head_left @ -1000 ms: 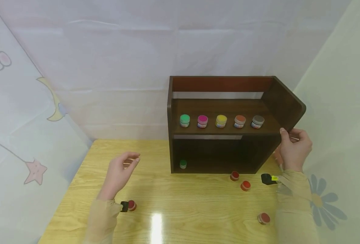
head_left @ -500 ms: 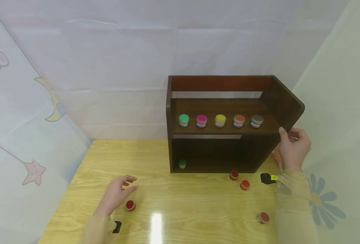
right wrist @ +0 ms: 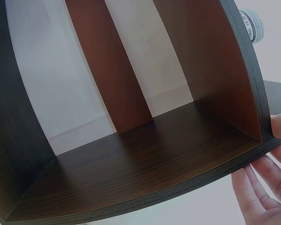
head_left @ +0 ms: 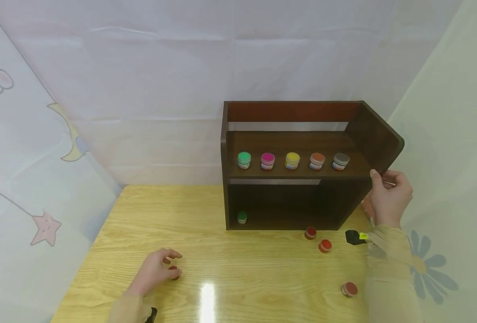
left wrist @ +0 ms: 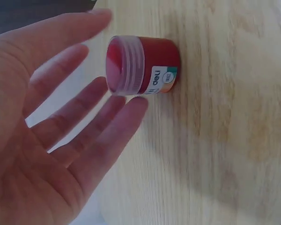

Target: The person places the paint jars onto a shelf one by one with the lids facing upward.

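My left hand (head_left: 151, 272) is low over the wooden table at the left, its thumb and fingers spread about a small paint jar (head_left: 175, 273). In the left wrist view this jar (left wrist: 160, 56) has red contents, a clear screw lid and a "deli" label. The fingers are not curled round it, and whether they touch it I cannot tell. My right hand (head_left: 391, 199) grips the right side panel of a dark brown two-tier shelf (head_left: 286, 140). Seen from the right wrist, the thumb and fingers (right wrist: 271, 176) lie on either side of the panel's edge.
A row of jars, green, magenta, yellow (head_left: 292, 160), orange and grey, stands on the upper tier. One dark green jar (head_left: 242, 218) is at the lower left. Red jars (head_left: 325, 246) and a brownish-red jar (head_left: 349, 289) lie on the table (head_left: 238, 278) before the shelf.
My left hand has come down toward the table and now has its fingers about the red paint jar. The right hand stays on the shelf's side panel.
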Tool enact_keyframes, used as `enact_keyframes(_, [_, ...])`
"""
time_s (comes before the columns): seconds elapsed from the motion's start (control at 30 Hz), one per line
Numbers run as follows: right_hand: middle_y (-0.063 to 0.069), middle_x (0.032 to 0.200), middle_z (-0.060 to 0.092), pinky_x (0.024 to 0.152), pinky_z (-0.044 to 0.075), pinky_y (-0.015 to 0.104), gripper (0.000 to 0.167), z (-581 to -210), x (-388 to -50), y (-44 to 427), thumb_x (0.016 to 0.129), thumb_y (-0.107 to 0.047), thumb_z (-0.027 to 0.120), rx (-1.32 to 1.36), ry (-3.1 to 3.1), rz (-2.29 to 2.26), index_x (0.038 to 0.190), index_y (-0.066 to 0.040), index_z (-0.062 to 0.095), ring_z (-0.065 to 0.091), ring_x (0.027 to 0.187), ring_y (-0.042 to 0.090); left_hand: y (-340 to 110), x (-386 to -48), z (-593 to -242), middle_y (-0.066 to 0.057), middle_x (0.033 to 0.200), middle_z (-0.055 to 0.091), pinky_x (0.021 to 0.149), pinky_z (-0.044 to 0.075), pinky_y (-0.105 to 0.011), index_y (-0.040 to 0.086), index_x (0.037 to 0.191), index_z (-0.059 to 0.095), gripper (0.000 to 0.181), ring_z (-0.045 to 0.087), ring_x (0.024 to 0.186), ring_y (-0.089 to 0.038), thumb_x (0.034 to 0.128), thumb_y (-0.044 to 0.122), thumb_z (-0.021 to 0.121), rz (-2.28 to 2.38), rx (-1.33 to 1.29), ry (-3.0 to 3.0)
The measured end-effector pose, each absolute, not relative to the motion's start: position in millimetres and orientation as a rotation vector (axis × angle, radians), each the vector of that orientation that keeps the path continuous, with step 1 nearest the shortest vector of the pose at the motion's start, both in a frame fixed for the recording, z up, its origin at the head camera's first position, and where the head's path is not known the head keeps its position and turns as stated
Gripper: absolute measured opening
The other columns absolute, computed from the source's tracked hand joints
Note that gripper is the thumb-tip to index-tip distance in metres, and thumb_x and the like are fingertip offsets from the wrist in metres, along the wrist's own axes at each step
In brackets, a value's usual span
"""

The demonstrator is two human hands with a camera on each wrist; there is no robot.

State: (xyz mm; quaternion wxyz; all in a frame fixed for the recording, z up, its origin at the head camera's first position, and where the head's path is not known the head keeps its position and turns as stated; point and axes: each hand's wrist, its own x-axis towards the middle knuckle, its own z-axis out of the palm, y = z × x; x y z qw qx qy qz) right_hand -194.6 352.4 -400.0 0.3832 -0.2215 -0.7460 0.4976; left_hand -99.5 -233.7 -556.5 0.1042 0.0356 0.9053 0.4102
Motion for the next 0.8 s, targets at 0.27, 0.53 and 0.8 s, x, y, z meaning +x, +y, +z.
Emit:
enact_keyframes(0.27, [-0.017,0.084,0.057,0.071,0.043,0.014,0.019,-402.1,-195.7,353.3,0.092,-0.029,0.075,-0.567,-1.909,1.245,0.098,-0.012,0.070,0.056,0.071,-0.004,-231.7,-95.9,-564.0,-0.005,0.098,0.067,0.069,0.056,-0.030,0.006,0.103,0.074,0.030,0.061,0.085,-0.019,0.0768,-0.007,0.080,1.144,0.232,2.636])
enact_keyframes(0.53, [-0.018,0.084,0.056,0.071,0.042,0.014,0.020,-400.6,-194.6,353.1,0.093,-0.030,0.074,-0.583,-1.936,1.233,0.098,-0.012,0.069,0.055,0.072,-0.005,-231.2,-97.0,-569.5,-0.004,0.093,0.061,0.070,0.056,-0.031,0.008,0.099,0.075,0.037,0.059,0.083,-0.020,0.0684,-0.013,0.081,1.123,0.170,2.669])
enact_keyframes(0.8, [-0.017,0.083,0.056,0.071,0.042,0.015,0.021,-401.3,-194.1,353.3,0.094,-0.031,0.073,-0.574,-1.935,1.224,0.096,-0.011,0.069,0.055,0.072,-0.004,-232.3,-98.6,-572.3,-0.004,0.092,0.060,0.072,0.057,-0.033,0.010,0.098,0.076,0.034,0.060,0.084,-0.019,0.0712,-0.007,0.086,1.115,0.163,2.665])
